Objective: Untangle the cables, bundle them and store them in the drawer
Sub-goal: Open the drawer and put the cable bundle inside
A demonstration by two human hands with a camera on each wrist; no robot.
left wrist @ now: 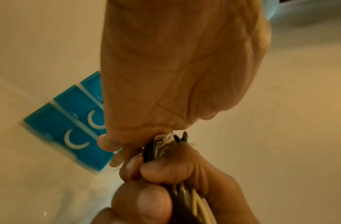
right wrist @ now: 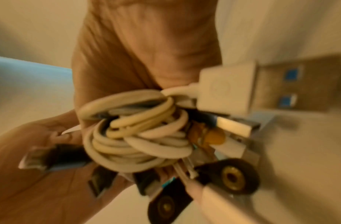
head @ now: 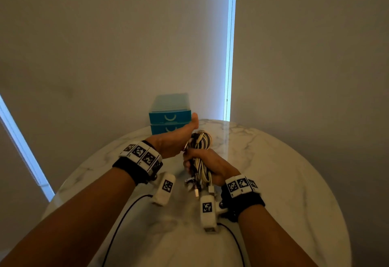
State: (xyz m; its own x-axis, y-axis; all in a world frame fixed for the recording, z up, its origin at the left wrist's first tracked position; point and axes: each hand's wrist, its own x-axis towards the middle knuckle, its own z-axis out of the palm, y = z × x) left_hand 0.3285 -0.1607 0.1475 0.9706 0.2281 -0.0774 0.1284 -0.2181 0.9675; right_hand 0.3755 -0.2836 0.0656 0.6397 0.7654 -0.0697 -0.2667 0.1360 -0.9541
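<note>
Several coiled cream-white and black cables with loose plug ends (head: 200, 157), gathered into one bundle, sit in my right hand (head: 212, 166), held above the round white marble table (head: 294, 172). My right fingers (left wrist: 156, 169) are curled tight round the bundle's middle, thumb closing over them. My left hand (head: 174, 140) is at the top of the bundle with its thumb sticking out toward the drawers; from the left wrist view its fingertips (left wrist: 106, 141) look pinched on something thin at the coil's upper end, though I cannot tell exactly what.

I judge the bundle light and soft, springy enough that the loops will fan out the moment my grip slackens. The sheaths look smooth, so strands could slide past one another. The dangling white flat metal-tipped plug (right wrist: 229, 86) and its neighbours are the stiff parts; I would not carry by them. The waist of the coil, where all loops cross, is the place to hold.

The small teal plastic two-drawer box (head: 170, 117) stands at the table's far edge, both drawers apparently closed, so one hand must free up to open it.
</note>
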